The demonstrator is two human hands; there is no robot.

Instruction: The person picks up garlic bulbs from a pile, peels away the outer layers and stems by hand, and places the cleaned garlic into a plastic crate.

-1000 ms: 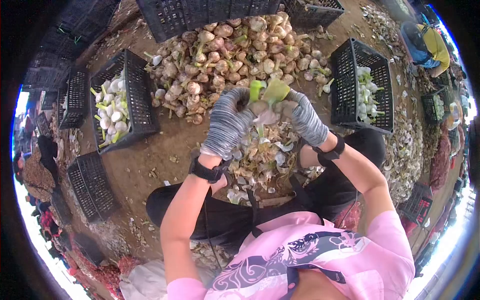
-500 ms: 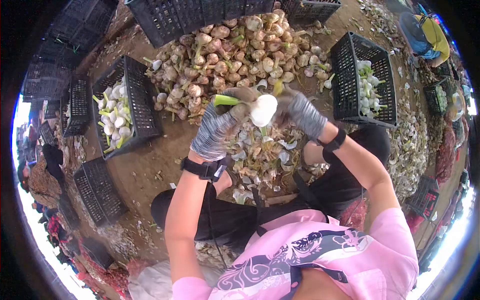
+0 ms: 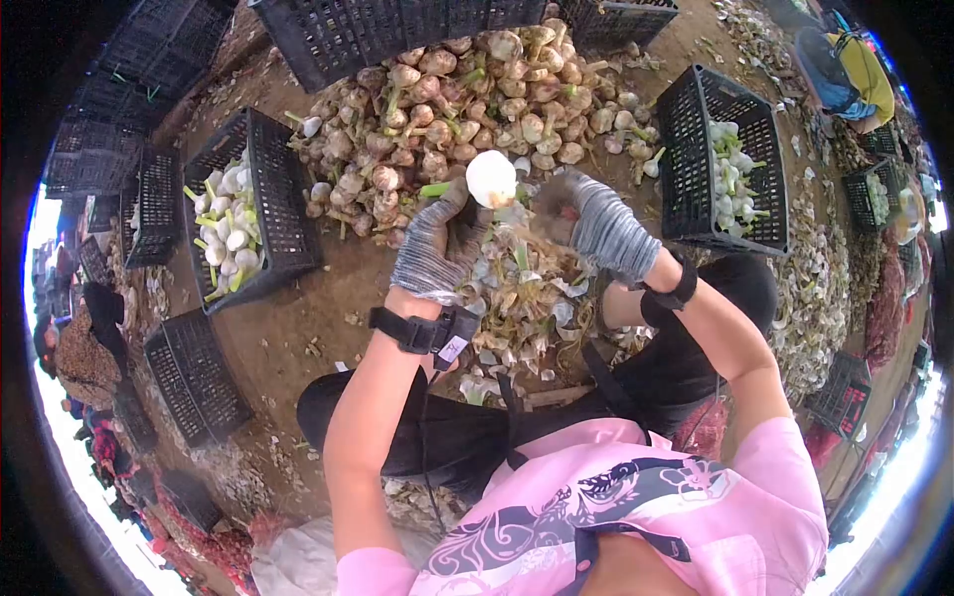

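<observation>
My left hand (image 3: 442, 233), in a grey knitted glove with dark finger parts, grips a white garlic bulb (image 3: 491, 179) whose green stem pokes out to the left between the fingers. The bulb's root end faces toward me. Just right of it, apart from the bulb, my right hand (image 3: 594, 223) wears the same kind of glove. Its fingers are curled in and blurred, with a small reddish spot among them; I cannot tell what they hold. Below both hands lies a heap of garlic peelings (image 3: 527, 288). Beyond them rises a pile of unpeeled garlic (image 3: 427, 129).
A black crate (image 3: 288, 243) of white bulbs with green stems stands at left, another crate (image 3: 686, 179) at right. A dark crate (image 3: 338, 50) borders the pile's far side. An empty-looking crate (image 3: 199, 382) sits lower left. Another person (image 3: 850, 74) is at upper right.
My left hand has turned and moved the bulb up and to the left, so its root end now faces me. My right hand has drawn slightly away from the bulb.
</observation>
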